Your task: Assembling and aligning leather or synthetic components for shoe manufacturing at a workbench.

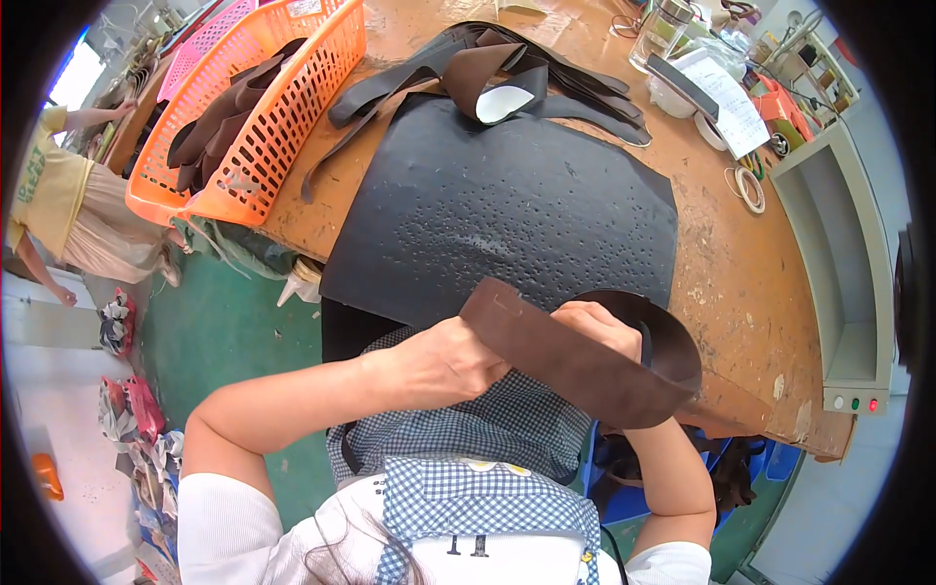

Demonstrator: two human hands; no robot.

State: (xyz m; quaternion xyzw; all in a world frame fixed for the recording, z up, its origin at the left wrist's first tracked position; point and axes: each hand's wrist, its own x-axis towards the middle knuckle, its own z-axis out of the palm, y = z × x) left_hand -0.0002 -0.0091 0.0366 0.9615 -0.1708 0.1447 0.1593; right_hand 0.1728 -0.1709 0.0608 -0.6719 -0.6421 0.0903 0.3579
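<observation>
Strip [580, 361], brown and looped, pinched near one end by left hand [437, 366], just over the near edge of dark mat [536, 195]; right hand [602, 322] curled beside the loop, partly behind the strip, cannot tell whether closed on it. On table [736, 268], far edge of mat beneath heaped strips [585, 83], left edge near orange basket [156, 202], right edge apart from grey unit [863, 244], with open room over scuffed wood between. Past the left table edge, green floor [229, 327].

Flat matte brown strip [575, 366], curled back in a loop at right, in left hand [444, 361] and right hand [603, 327].
</observation>
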